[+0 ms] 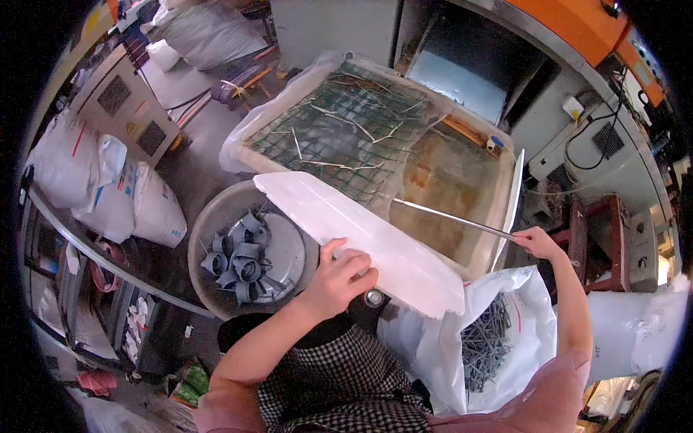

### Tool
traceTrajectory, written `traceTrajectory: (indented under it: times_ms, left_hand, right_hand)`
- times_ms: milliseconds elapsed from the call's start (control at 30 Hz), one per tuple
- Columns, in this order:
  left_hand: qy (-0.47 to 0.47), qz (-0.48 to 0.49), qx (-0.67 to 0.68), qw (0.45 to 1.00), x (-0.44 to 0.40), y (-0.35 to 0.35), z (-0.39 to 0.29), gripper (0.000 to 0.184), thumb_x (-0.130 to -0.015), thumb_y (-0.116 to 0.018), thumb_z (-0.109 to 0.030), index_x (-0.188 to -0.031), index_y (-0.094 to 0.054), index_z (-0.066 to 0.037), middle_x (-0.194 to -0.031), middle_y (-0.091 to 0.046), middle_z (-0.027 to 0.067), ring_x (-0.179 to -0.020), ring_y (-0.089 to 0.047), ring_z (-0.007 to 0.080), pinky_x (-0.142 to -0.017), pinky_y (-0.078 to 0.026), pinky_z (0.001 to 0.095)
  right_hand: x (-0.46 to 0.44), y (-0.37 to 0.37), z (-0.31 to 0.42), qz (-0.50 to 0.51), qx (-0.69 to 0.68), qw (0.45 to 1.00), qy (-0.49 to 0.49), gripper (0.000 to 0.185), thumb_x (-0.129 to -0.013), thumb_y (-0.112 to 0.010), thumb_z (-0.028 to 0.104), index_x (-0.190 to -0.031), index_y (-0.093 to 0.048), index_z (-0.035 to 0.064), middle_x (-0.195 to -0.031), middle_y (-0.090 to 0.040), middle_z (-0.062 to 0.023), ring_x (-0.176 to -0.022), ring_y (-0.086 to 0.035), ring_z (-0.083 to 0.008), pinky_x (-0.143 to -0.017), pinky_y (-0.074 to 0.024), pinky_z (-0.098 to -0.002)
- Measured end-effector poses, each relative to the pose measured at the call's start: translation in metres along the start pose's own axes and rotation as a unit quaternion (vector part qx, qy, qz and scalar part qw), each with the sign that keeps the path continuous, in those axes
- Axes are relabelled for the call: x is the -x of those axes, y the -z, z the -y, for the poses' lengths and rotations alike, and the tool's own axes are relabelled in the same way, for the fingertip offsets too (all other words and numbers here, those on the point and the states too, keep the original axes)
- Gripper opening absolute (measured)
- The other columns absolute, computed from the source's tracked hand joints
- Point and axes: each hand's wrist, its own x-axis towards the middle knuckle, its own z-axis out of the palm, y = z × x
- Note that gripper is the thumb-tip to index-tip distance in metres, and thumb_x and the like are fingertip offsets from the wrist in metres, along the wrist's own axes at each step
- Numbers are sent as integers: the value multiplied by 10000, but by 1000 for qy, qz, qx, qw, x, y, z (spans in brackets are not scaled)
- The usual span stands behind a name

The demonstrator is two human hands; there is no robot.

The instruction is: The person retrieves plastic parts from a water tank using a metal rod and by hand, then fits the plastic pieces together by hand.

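Note:
My left hand (pixel 339 278) is closed on the near edge of a long white panel (pixel 368 242), which lies slantwise across the near side of a tub. On the right, my right hand (pixel 535 243) grips the end of a thin metal rod (pixel 462 220). The rod reaches left over the tub's brownish water (pixel 447 187), its far end near the panel. Green netting (pixel 339 130) with pale strips on it covers the left part of the tub (pixel 245 155).
A round bin (pixel 198 245) with grey curled pieces (pixel 245 267) stands left of the panel. Near my right arm is a white sack (pixel 530 317) of thin grey sticks (pixel 487 346). Full sacks (pixel 155 206) lie at the left; machine cabinets (pixel 577 144) stand at the right.

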Motion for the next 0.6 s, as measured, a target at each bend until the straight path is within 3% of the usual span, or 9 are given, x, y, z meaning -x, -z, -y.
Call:
traceTrajectory:
  times_ms: [33, 133, 167, 267, 367, 600]
  left_hand:
    - [-4, -2, -6, 1000, 0, -1, 0, 130, -697, -592, -124, -818, -591, -77, -900, -547, 39, -887, -571, 183, -936, -278, 460]
    - [-10, 2, -14, 1000, 1, -1, -2, 119, -706, -582, -125, -817, -588, -83, -897, -549, 40, -875, -572, 178, -935, -281, 461]
    - [-12, 1, -14, 1000, 2, -1, -2, 119, -706, -582, -125, -817, -588, -83, -897, -549, 40, -875, -572, 178, -935, -281, 461]
    - [-17, 12, -25, 999, 6, -3, -1, 115, -706, -578, -125, -815, -587, -89, -904, -553, 44, -869, -572, 175, -931, -286, 462]
    - [-9, 15, -25, 1000, 12, -6, 1, 118, -697, -582, -127, -811, -588, -97, -908, -556, 35, -873, -572, 170, -925, -294, 460]
    - [-1, -11, 5, 1000, 22, -4, 14, 130, -669, -600, -93, -794, -564, -87, -884, -522, 29, -879, -552, 158, -931, -294, 447]
  right_hand:
    - [9, -1, -7, -29, -27, 999, -4, 274, -833, -571, 193, -1044, -621, 25, -570, -542, -49, -534, -477, -89, -511, -413, -276]
    - [13, -16, -15, -113, 41, 992, 48, 273, -825, -582, 186, -1040, -619, 22, -639, -601, -86, -582, -534, -118, -564, -447, -291]
    - [8, -22, -14, -106, 53, 993, 22, 255, -824, -582, 217, -1019, -628, 59, -854, -642, -183, -757, -620, -252, -717, -473, -340]
    - [-31, -42, -25, -127, 82, 986, 73, 264, -838, -568, 237, -1035, -628, 72, -884, -640, -186, -809, -628, -270, -747, -475, -339]
    - [-55, -57, 6, -96, 29, 995, 26, 270, -849, -554, 260, -1043, -631, 87, -929, -635, -185, -860, -623, -292, -773, -476, -345]
    - [-128, -100, 73, -118, 54, 990, 48, 308, -851, -551, 320, -1066, -622, 112, -977, -627, -172, -910, -606, -309, -801, -473, -368]
